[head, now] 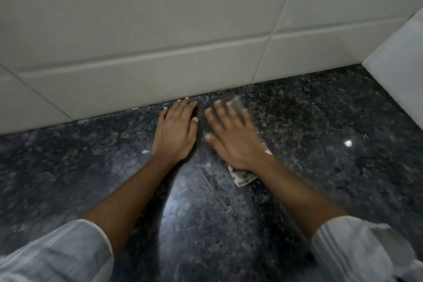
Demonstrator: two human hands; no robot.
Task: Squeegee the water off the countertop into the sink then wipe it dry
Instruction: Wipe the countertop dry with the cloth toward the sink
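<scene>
Pressing flat on a small cloth (242, 177), the right hand (233, 137) has its fingers spread out straight so the cloth rubs a wide patch of the dark stone bench (320, 167). The cloth peeks out under the wrist. The left hand (175, 131) lies flat and open beside it, fingertips near the tiled wall (160, 30), likely to steady the body. Neither sink nor squeegee shows, so this looks like the drying part.

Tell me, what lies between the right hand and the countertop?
A patterned cloth, pressed flat under the right hand onto the dark countertop; its edge shows by the wrist in the head view.
</scene>
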